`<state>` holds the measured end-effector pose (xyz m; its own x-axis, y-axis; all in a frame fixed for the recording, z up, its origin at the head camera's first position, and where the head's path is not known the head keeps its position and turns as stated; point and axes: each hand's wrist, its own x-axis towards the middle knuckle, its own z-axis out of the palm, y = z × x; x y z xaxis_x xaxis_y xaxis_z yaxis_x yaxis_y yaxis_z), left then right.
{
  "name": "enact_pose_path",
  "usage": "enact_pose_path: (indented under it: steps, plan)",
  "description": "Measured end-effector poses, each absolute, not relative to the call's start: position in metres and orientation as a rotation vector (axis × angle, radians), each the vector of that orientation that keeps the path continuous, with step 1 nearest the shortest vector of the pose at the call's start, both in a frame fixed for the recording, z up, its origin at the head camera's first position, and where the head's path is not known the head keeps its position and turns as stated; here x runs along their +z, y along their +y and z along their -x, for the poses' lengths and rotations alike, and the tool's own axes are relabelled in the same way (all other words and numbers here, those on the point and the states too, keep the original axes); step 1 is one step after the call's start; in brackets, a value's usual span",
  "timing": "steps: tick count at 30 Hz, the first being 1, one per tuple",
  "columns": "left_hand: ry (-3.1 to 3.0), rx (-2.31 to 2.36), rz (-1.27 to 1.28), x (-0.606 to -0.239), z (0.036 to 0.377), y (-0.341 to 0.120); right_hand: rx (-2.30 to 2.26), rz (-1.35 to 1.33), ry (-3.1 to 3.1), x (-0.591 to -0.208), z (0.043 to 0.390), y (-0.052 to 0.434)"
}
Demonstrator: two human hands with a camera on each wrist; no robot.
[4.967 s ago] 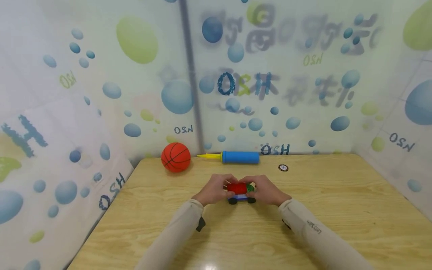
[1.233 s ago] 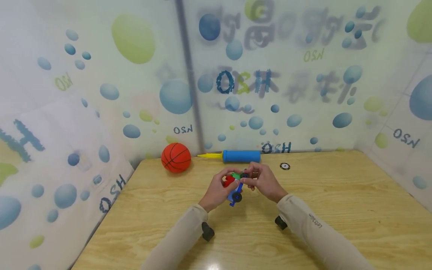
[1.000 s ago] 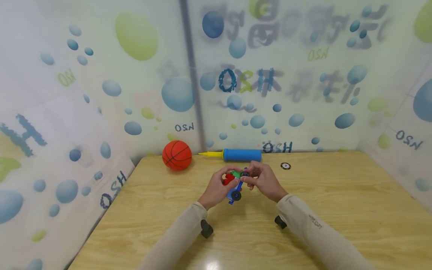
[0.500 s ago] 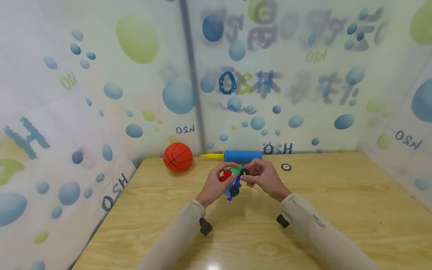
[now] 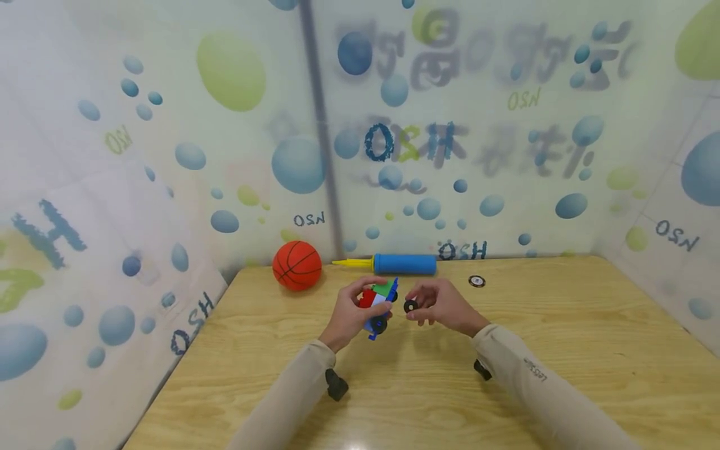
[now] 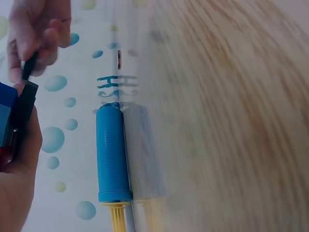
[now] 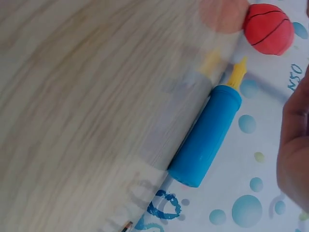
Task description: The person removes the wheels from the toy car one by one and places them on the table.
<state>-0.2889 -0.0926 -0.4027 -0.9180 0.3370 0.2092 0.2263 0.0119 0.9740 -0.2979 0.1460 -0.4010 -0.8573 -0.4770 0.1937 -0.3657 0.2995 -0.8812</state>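
Above the middle of the bench (image 5: 562,350), the left hand (image 5: 351,310) grips a toy car (image 5: 378,304), fingers curled round it; the right hand (image 5: 441,306) pinches a small black wheel (image 5: 410,306) just beside the car, apart

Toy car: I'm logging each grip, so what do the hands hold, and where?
The left hand grips the toy car around its body; the right hand pinches a small black wheel at its rim.

My left wrist view cuts the toy car (image 6: 14,121) at its left edge. Right wrist shows only a sliver of right hand (image 7: 295,150); the wheel is hidden there.
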Motion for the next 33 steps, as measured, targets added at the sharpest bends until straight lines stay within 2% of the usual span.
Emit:
enact_pose_path:
  steps: [13,19,28,33]
  plan:
    - [2.133,2.089,-0.518,-0.402,0.291,-0.089,-1.168,0.813,2.623,-0.414,0.310,0.154]
    - [2.197,2.053,-0.444,-0.407,0.290,-0.091,-0.917,0.915,2.652,-0.416,0.313,0.151]
    - [2.243,2.000,-0.362,-0.411,0.290,-0.092,-0.903,0.878,2.594,-0.420,0.320,0.146]
    - [2.205,2.063,-0.398,-0.408,0.292,-0.088,-0.828,0.887,2.674,-0.421,0.327,0.148]
